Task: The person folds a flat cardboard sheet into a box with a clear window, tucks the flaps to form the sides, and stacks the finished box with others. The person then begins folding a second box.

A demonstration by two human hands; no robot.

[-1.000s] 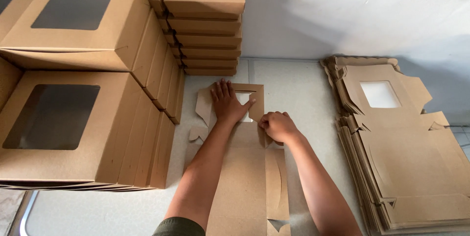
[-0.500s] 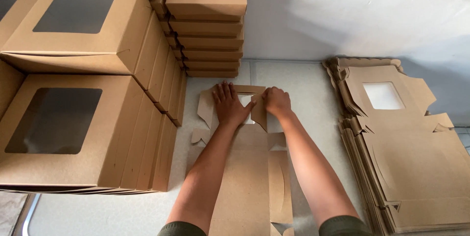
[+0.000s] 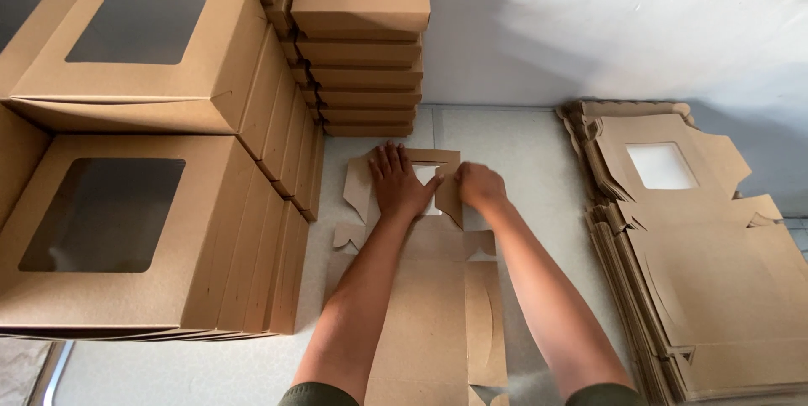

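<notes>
Hands work one flat box blank: left hand spread wide, pressing it; right hand curled, gripping its raised flap beside the window.

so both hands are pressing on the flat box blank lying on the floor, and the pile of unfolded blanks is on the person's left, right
Not quite. The head view shows the pile of unfolded blanks on the person's right; the stacks of finished window boxes are on the left. The rest holds: the left hand and right hand both press on the flat box blank lying on the floor.
</notes>
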